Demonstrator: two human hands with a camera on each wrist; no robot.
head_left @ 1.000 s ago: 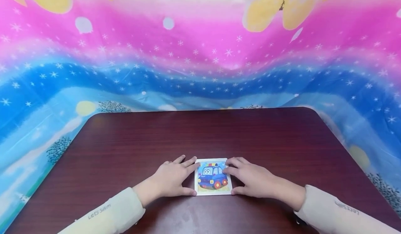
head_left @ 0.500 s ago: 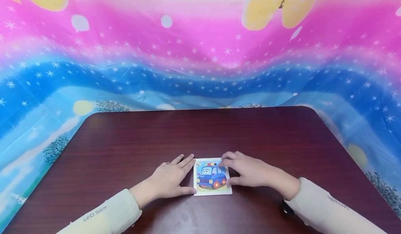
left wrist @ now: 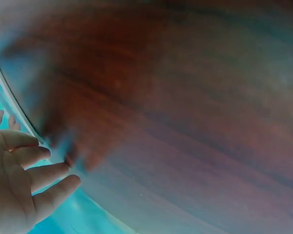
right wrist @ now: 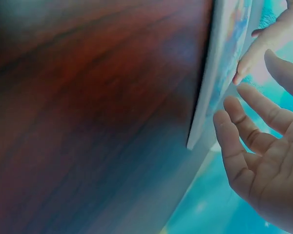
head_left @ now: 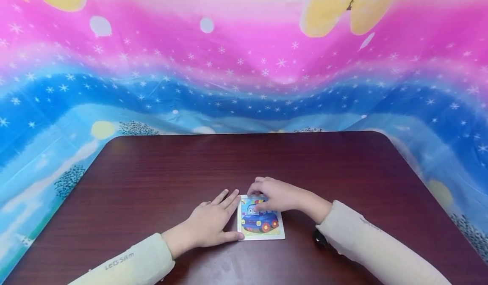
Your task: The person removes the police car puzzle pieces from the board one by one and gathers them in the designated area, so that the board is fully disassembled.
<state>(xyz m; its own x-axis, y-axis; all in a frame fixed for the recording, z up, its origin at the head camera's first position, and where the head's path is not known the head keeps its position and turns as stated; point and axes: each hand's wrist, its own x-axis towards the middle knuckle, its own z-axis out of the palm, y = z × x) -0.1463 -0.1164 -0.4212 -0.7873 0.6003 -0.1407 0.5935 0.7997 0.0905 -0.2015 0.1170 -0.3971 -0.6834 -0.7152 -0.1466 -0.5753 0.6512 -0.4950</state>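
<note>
A small square picture board [head_left: 263, 228] with a pale border shows a cartoon blue police car and lies flat on the table. My left hand [head_left: 209, 222] rests along its left side, fingers spread and fairly straight, with the thumb at the lower left corner. Over the board's upper part hovers my right hand [head_left: 280, 195], covering its upper right. In the right wrist view, the bent fingers of that right hand [right wrist: 271, 151] stand apart from the board's edge [right wrist: 202, 117] and hold nothing. The left wrist view shows the left hand [left wrist: 19, 180] beside a thin strip of the board.
The dark red-brown wooden table [head_left: 183, 162] has rounded far corners. Behind and around it hangs a pink and blue cloth [head_left: 244, 65] printed with snowflakes. A small black object [head_left: 321, 237] shows under the right sleeve cuff.
My right hand has left the board's right edge and moved left and away from me, over its upper part. The left hand stays at the left edge; the board is almost unmoved.
</note>
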